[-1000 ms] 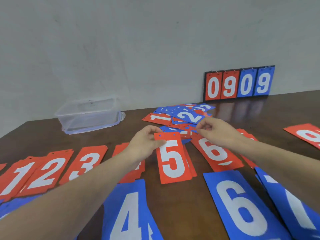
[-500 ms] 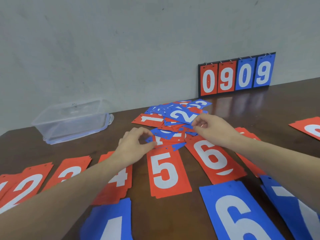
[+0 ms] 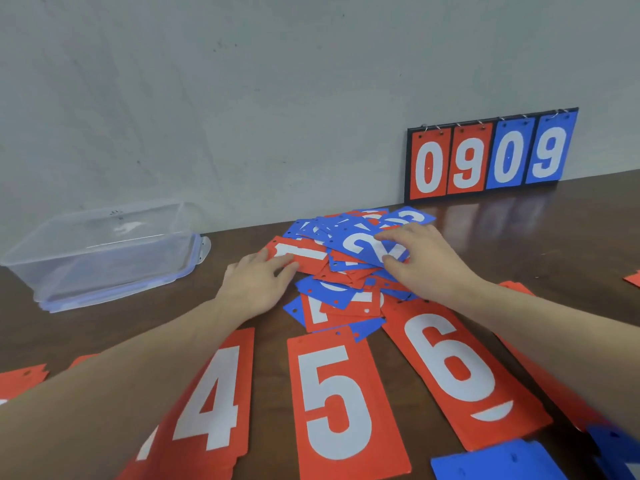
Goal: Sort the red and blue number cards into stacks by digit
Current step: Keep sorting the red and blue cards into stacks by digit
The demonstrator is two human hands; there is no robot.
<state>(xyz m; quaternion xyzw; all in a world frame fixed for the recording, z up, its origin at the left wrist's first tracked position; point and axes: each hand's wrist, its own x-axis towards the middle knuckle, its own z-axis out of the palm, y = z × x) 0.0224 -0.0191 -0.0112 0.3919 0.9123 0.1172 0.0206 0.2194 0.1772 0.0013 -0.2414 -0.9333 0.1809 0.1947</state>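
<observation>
A loose pile of red and blue number cards [image 3: 341,292] lies mid-table. My left hand [image 3: 256,284] rests its fingertips on the near edge of a red 1 card [image 3: 299,252] at the pile's left side. My right hand [image 3: 424,261] lies spread over a blue 2 card [image 3: 358,244] on top of the pile, with index finger and thumb touching it. Near me, sorted red stacks show 4 [image 3: 207,400], 5 [image 3: 341,407] and 6 [image 3: 450,372]. My right forearm partly covers one more red stack [image 3: 516,289].
A clear plastic container [image 3: 104,251] sits at the back left. A flip scoreboard reading 0909 [image 3: 491,157] leans on the wall. More red cards [image 3: 20,379] lie far left, a red card [image 3: 633,278] at the right edge, blue cards [image 3: 495,462] at the bottom right.
Both hands moved away from me onto the pile: the left from the red 5 stack to the red 1 card, the right up onto the blue 2 card. The view came closer.
</observation>
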